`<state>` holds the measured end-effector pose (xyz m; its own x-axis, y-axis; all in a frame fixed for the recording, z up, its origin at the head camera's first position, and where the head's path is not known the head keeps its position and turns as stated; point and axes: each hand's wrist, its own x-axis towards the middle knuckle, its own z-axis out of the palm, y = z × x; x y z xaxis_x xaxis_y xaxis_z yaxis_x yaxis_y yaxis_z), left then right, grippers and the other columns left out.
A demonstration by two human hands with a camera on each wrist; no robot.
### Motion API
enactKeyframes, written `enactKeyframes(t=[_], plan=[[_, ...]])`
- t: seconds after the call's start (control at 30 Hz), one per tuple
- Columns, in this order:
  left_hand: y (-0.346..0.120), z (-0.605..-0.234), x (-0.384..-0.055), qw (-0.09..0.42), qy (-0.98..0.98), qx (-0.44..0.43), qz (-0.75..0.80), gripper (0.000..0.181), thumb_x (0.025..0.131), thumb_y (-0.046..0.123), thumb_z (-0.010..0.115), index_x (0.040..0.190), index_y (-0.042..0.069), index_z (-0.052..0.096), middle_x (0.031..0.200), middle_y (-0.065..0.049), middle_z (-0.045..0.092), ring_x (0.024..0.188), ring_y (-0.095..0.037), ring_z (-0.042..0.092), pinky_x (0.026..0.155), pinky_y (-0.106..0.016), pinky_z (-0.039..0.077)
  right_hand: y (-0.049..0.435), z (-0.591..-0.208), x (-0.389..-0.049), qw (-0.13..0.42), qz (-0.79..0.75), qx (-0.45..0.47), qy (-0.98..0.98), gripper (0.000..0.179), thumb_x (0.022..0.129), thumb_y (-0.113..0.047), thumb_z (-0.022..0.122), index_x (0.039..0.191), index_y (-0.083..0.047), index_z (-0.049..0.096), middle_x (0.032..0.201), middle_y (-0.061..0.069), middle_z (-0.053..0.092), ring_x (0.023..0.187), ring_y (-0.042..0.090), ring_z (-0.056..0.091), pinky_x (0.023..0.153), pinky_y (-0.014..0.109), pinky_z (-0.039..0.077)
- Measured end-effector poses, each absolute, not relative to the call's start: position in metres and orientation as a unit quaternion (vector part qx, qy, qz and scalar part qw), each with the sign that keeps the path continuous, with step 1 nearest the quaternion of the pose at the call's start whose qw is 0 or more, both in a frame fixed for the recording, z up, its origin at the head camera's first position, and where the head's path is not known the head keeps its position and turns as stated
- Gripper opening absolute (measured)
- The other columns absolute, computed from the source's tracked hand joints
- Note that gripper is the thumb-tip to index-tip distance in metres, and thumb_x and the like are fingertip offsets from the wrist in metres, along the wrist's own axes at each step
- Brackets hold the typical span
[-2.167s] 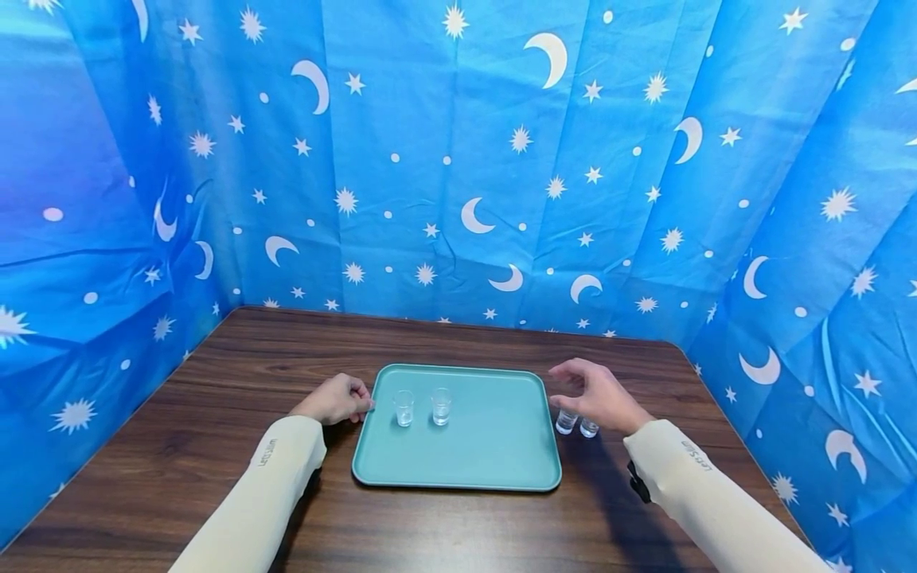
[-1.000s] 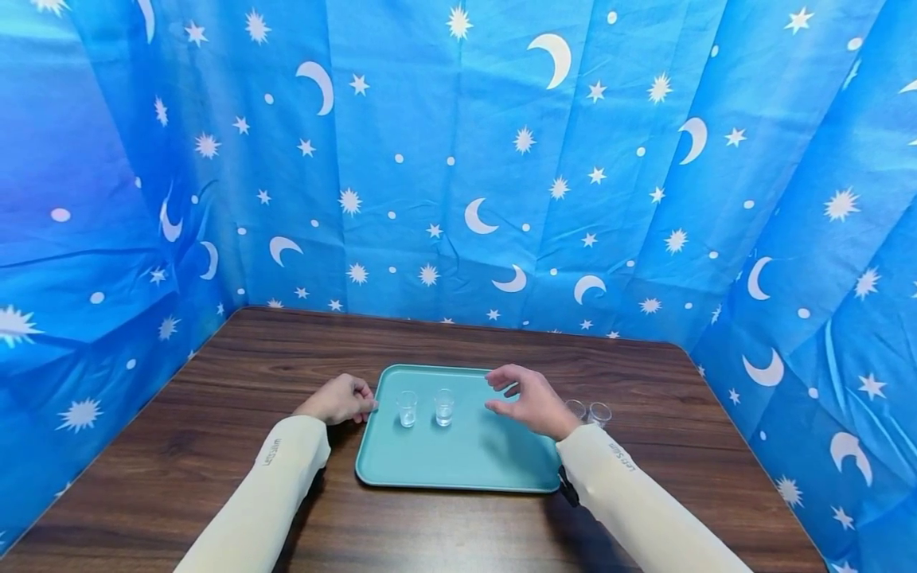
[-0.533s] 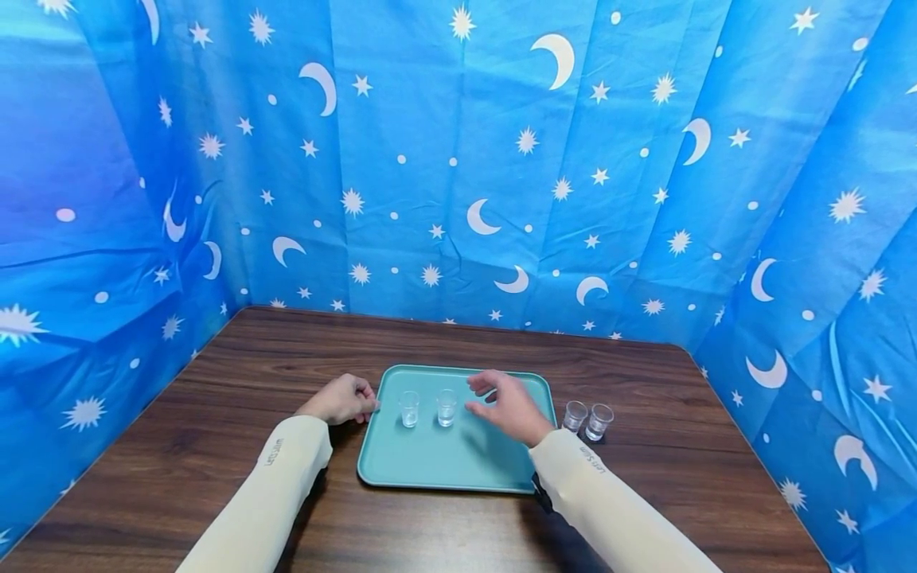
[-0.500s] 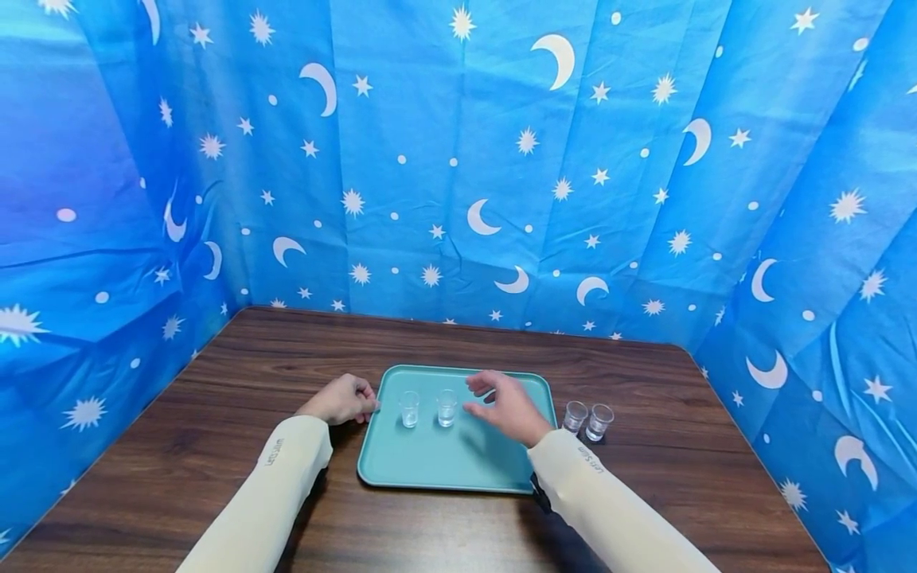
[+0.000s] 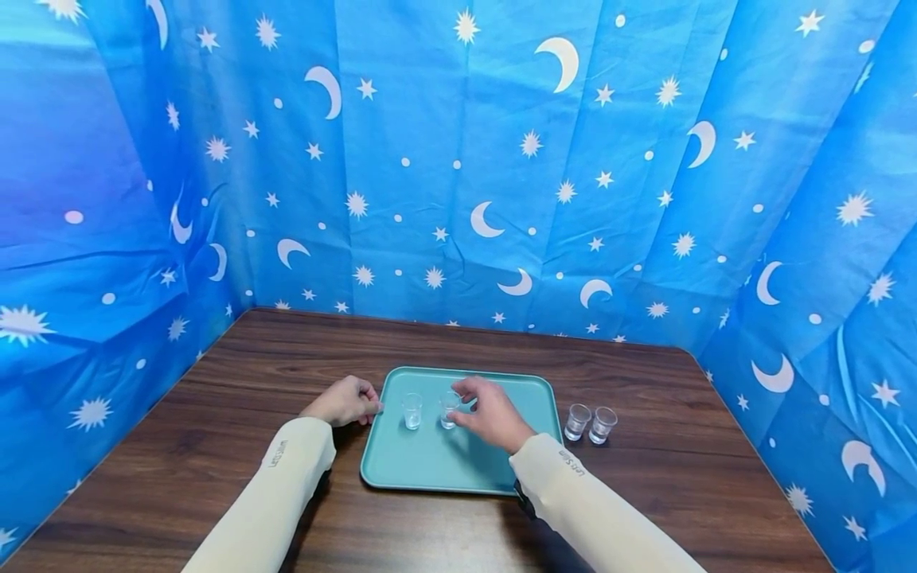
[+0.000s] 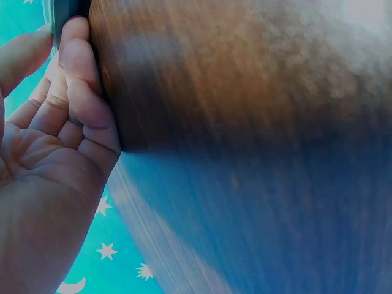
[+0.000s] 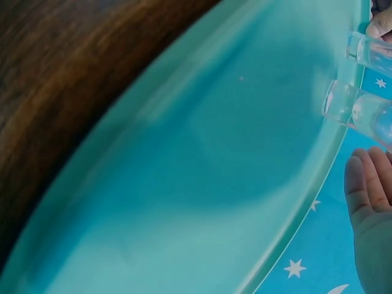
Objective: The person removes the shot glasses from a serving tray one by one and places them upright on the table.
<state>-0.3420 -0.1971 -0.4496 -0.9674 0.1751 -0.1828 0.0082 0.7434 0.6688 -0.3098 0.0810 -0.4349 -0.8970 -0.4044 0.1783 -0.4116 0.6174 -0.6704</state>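
- Fingers of the right hand (image 5: 490,414) are spread from the thumb, with room between for a glass.
- They sit at the side of the near glass (image 5: 447,415), which stands upright on the tray (image 5: 458,468); the right wrist view shows some fingertips clear of it, but whether the thumb touches cannot be told.
- A sideways knock could topple that glass, I judge, perhaps into the far glass (image 5: 411,414) beside it.
- Left hand (image 5: 345,402): thumb and fingers pinch the tray's left rim. Any tug or lift there would likely slide or tip both glasses.
- A third glass (image 5: 577,422) and fourth glass (image 5: 603,427) stand just right of the tray on the bench (image 5: 408,537); the right forearm swinging back out might catch them.
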Motion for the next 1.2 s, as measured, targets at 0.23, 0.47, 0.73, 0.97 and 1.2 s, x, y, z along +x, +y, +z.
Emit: enactKeyframes(t=[0.23,0.47,0.73,0.97,1.2], plan=[[-0.194,-0.450,-0.343,0.117,0.927,0.051,0.353,0.012,0.090,0.013,0.064,0.082,0.005,0.061,0.071,-0.007,0.060,0.063,-0.019,0.058,0.058,-0.033,0.047,0.082,-0.435,-0.308,0.004,0.373,0.219,-0.901,0.037,0.088,-0.018,0.069,0.122,-0.006,0.060,0.108,0.003,0.061,0.096,0.018,0.060,0.076,0.029,0.050],[-0.191,-0.450,-0.342,0.116,0.926,0.054,0.355,0.011,0.090,0.012,0.064,0.082,0.004,0.061,0.070,-0.007,0.060,0.062,-0.019,0.057,0.058,-0.033,0.047,0.087,-0.438,-0.309,0.005,0.374,0.223,-0.900,0.031,0.088,-0.019,0.069,0.115,-0.006,0.062,0.098,0.000,0.063,0.087,0.010,0.061,0.075,0.029,0.050],[-0.191,-0.450,-0.342,0.116,0.925,0.060,0.357,0.011,0.090,0.012,0.064,0.082,0.004,0.061,0.070,-0.006,0.060,0.063,-0.019,0.058,0.058,-0.033,0.047,0.102,-0.439,-0.307,0.008,0.395,0.228,-0.890,0.034,0.088,-0.018,0.069,0.117,-0.003,0.060,0.099,0.003,0.063,0.087,0.012,0.061,0.075,0.030,0.050],[-0.194,-0.450,-0.341,0.119,0.922,0.063,0.362,0.012,0.090,0.013,0.064,0.082,0.005,0.061,0.071,-0.007,0.060,0.063,-0.019,0.058,0.058,-0.032,0.046,0.120,-0.435,-0.304,0.029,0.400,0.209,-0.892,0.035,0.088,-0.020,0.069,0.119,-0.006,0.060,0.099,0.003,0.063,0.085,0.010,0.060,0.074,0.030,0.050],[-0.198,-0.450,-0.341,0.117,0.924,0.062,0.358,0.012,0.091,0.013,0.064,0.083,0.005,0.061,0.072,-0.007,0.060,0.064,-0.019,0.057,0.058,-0.032,0.046,0.137,-0.430,-0.303,0.065,0.385,0.202,-0.898,0.035,0.086,-0.020,0.071,0.116,-0.005,0.061,0.096,0.003,0.064,0.082,0.012,0.061,0.073,0.032,0.051]])
